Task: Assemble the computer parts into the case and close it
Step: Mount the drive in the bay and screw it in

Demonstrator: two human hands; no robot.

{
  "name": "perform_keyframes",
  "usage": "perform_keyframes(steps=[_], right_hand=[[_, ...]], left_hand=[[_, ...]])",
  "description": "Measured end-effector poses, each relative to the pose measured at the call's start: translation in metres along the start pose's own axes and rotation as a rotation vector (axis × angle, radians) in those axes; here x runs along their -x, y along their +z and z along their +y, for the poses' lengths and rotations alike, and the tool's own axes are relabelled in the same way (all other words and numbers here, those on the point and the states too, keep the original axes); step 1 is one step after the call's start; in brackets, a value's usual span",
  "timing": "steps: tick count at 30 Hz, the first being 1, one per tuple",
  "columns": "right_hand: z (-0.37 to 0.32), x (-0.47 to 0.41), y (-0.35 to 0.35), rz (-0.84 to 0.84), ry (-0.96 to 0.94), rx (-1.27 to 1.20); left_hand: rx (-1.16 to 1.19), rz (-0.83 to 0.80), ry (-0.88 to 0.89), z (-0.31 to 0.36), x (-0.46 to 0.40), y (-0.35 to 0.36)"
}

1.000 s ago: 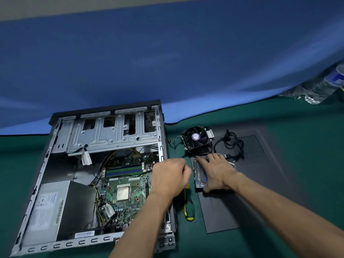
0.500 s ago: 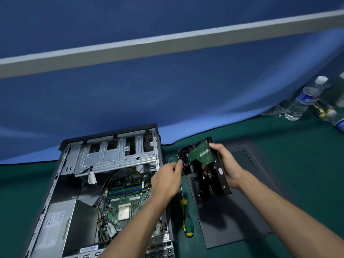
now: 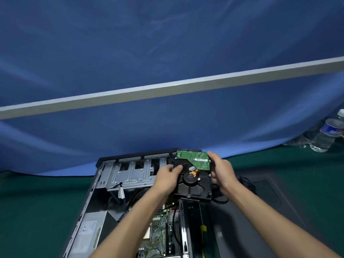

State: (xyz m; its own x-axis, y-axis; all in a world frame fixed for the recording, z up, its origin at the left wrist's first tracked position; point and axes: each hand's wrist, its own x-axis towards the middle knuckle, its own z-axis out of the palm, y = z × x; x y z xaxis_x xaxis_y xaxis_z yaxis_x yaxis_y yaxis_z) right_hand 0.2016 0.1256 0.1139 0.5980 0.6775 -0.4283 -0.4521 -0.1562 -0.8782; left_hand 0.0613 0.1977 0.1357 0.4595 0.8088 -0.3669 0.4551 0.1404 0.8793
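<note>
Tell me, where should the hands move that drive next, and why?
Probably down and left, toward the metal bay in the case. Both the left hand and right hand hold the drive in the air, circuit side up, beside that bay.

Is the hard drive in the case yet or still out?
Out. Both hands, left and right, hold the drive above the open case, circuit board facing up.

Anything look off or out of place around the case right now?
Nothing damaged or spilled. The hard drive is held circuit-board side up in both hands, left hand and right hand, over the open case.
</note>
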Motion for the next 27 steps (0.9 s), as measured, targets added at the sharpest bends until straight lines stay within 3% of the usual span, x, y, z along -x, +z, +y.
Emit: perform_keyframes(steps=[5, 9, 11, 16, 19, 22, 27], right_hand=[[-0.017, -0.005, 0.012, -0.214, 0.027, 0.370], [-0.026, 0.000, 0.041, -0.402, 0.031, 0.535], [-0.028, 0.003, 0.054, -0.359, 0.037, 0.402], [-0.026, 0.011, 0.080, -0.108, 0.076, 0.014], [-0.021, 0.024, 0.101, -0.195, 0.140, -0.119], [-0.014, 0.039, 0.124, -0.338, 0.176, -0.059], [-0.010, 0.050, 0.133, -0.383, 0.161, 0.346]], left_hand=[[-0.208, -0.174, -0.037, 0.033, 0.008, -0.063], [-0.238, -0.180, -0.049, 0.046, 0.013, -0.090], [-0.031, -0.122, -0.076, 0.046, 0.014, -0.100], [0.870, -0.045, -0.122, 0.036, 0.019, -0.125], [1.207, 0.064, -0.003, 0.031, 0.018, -0.114], [1.343, 0.086, 0.033, 0.027, 0.014, -0.103], [1.165, 0.133, -0.189, -0.001, -0.002, -0.108]])
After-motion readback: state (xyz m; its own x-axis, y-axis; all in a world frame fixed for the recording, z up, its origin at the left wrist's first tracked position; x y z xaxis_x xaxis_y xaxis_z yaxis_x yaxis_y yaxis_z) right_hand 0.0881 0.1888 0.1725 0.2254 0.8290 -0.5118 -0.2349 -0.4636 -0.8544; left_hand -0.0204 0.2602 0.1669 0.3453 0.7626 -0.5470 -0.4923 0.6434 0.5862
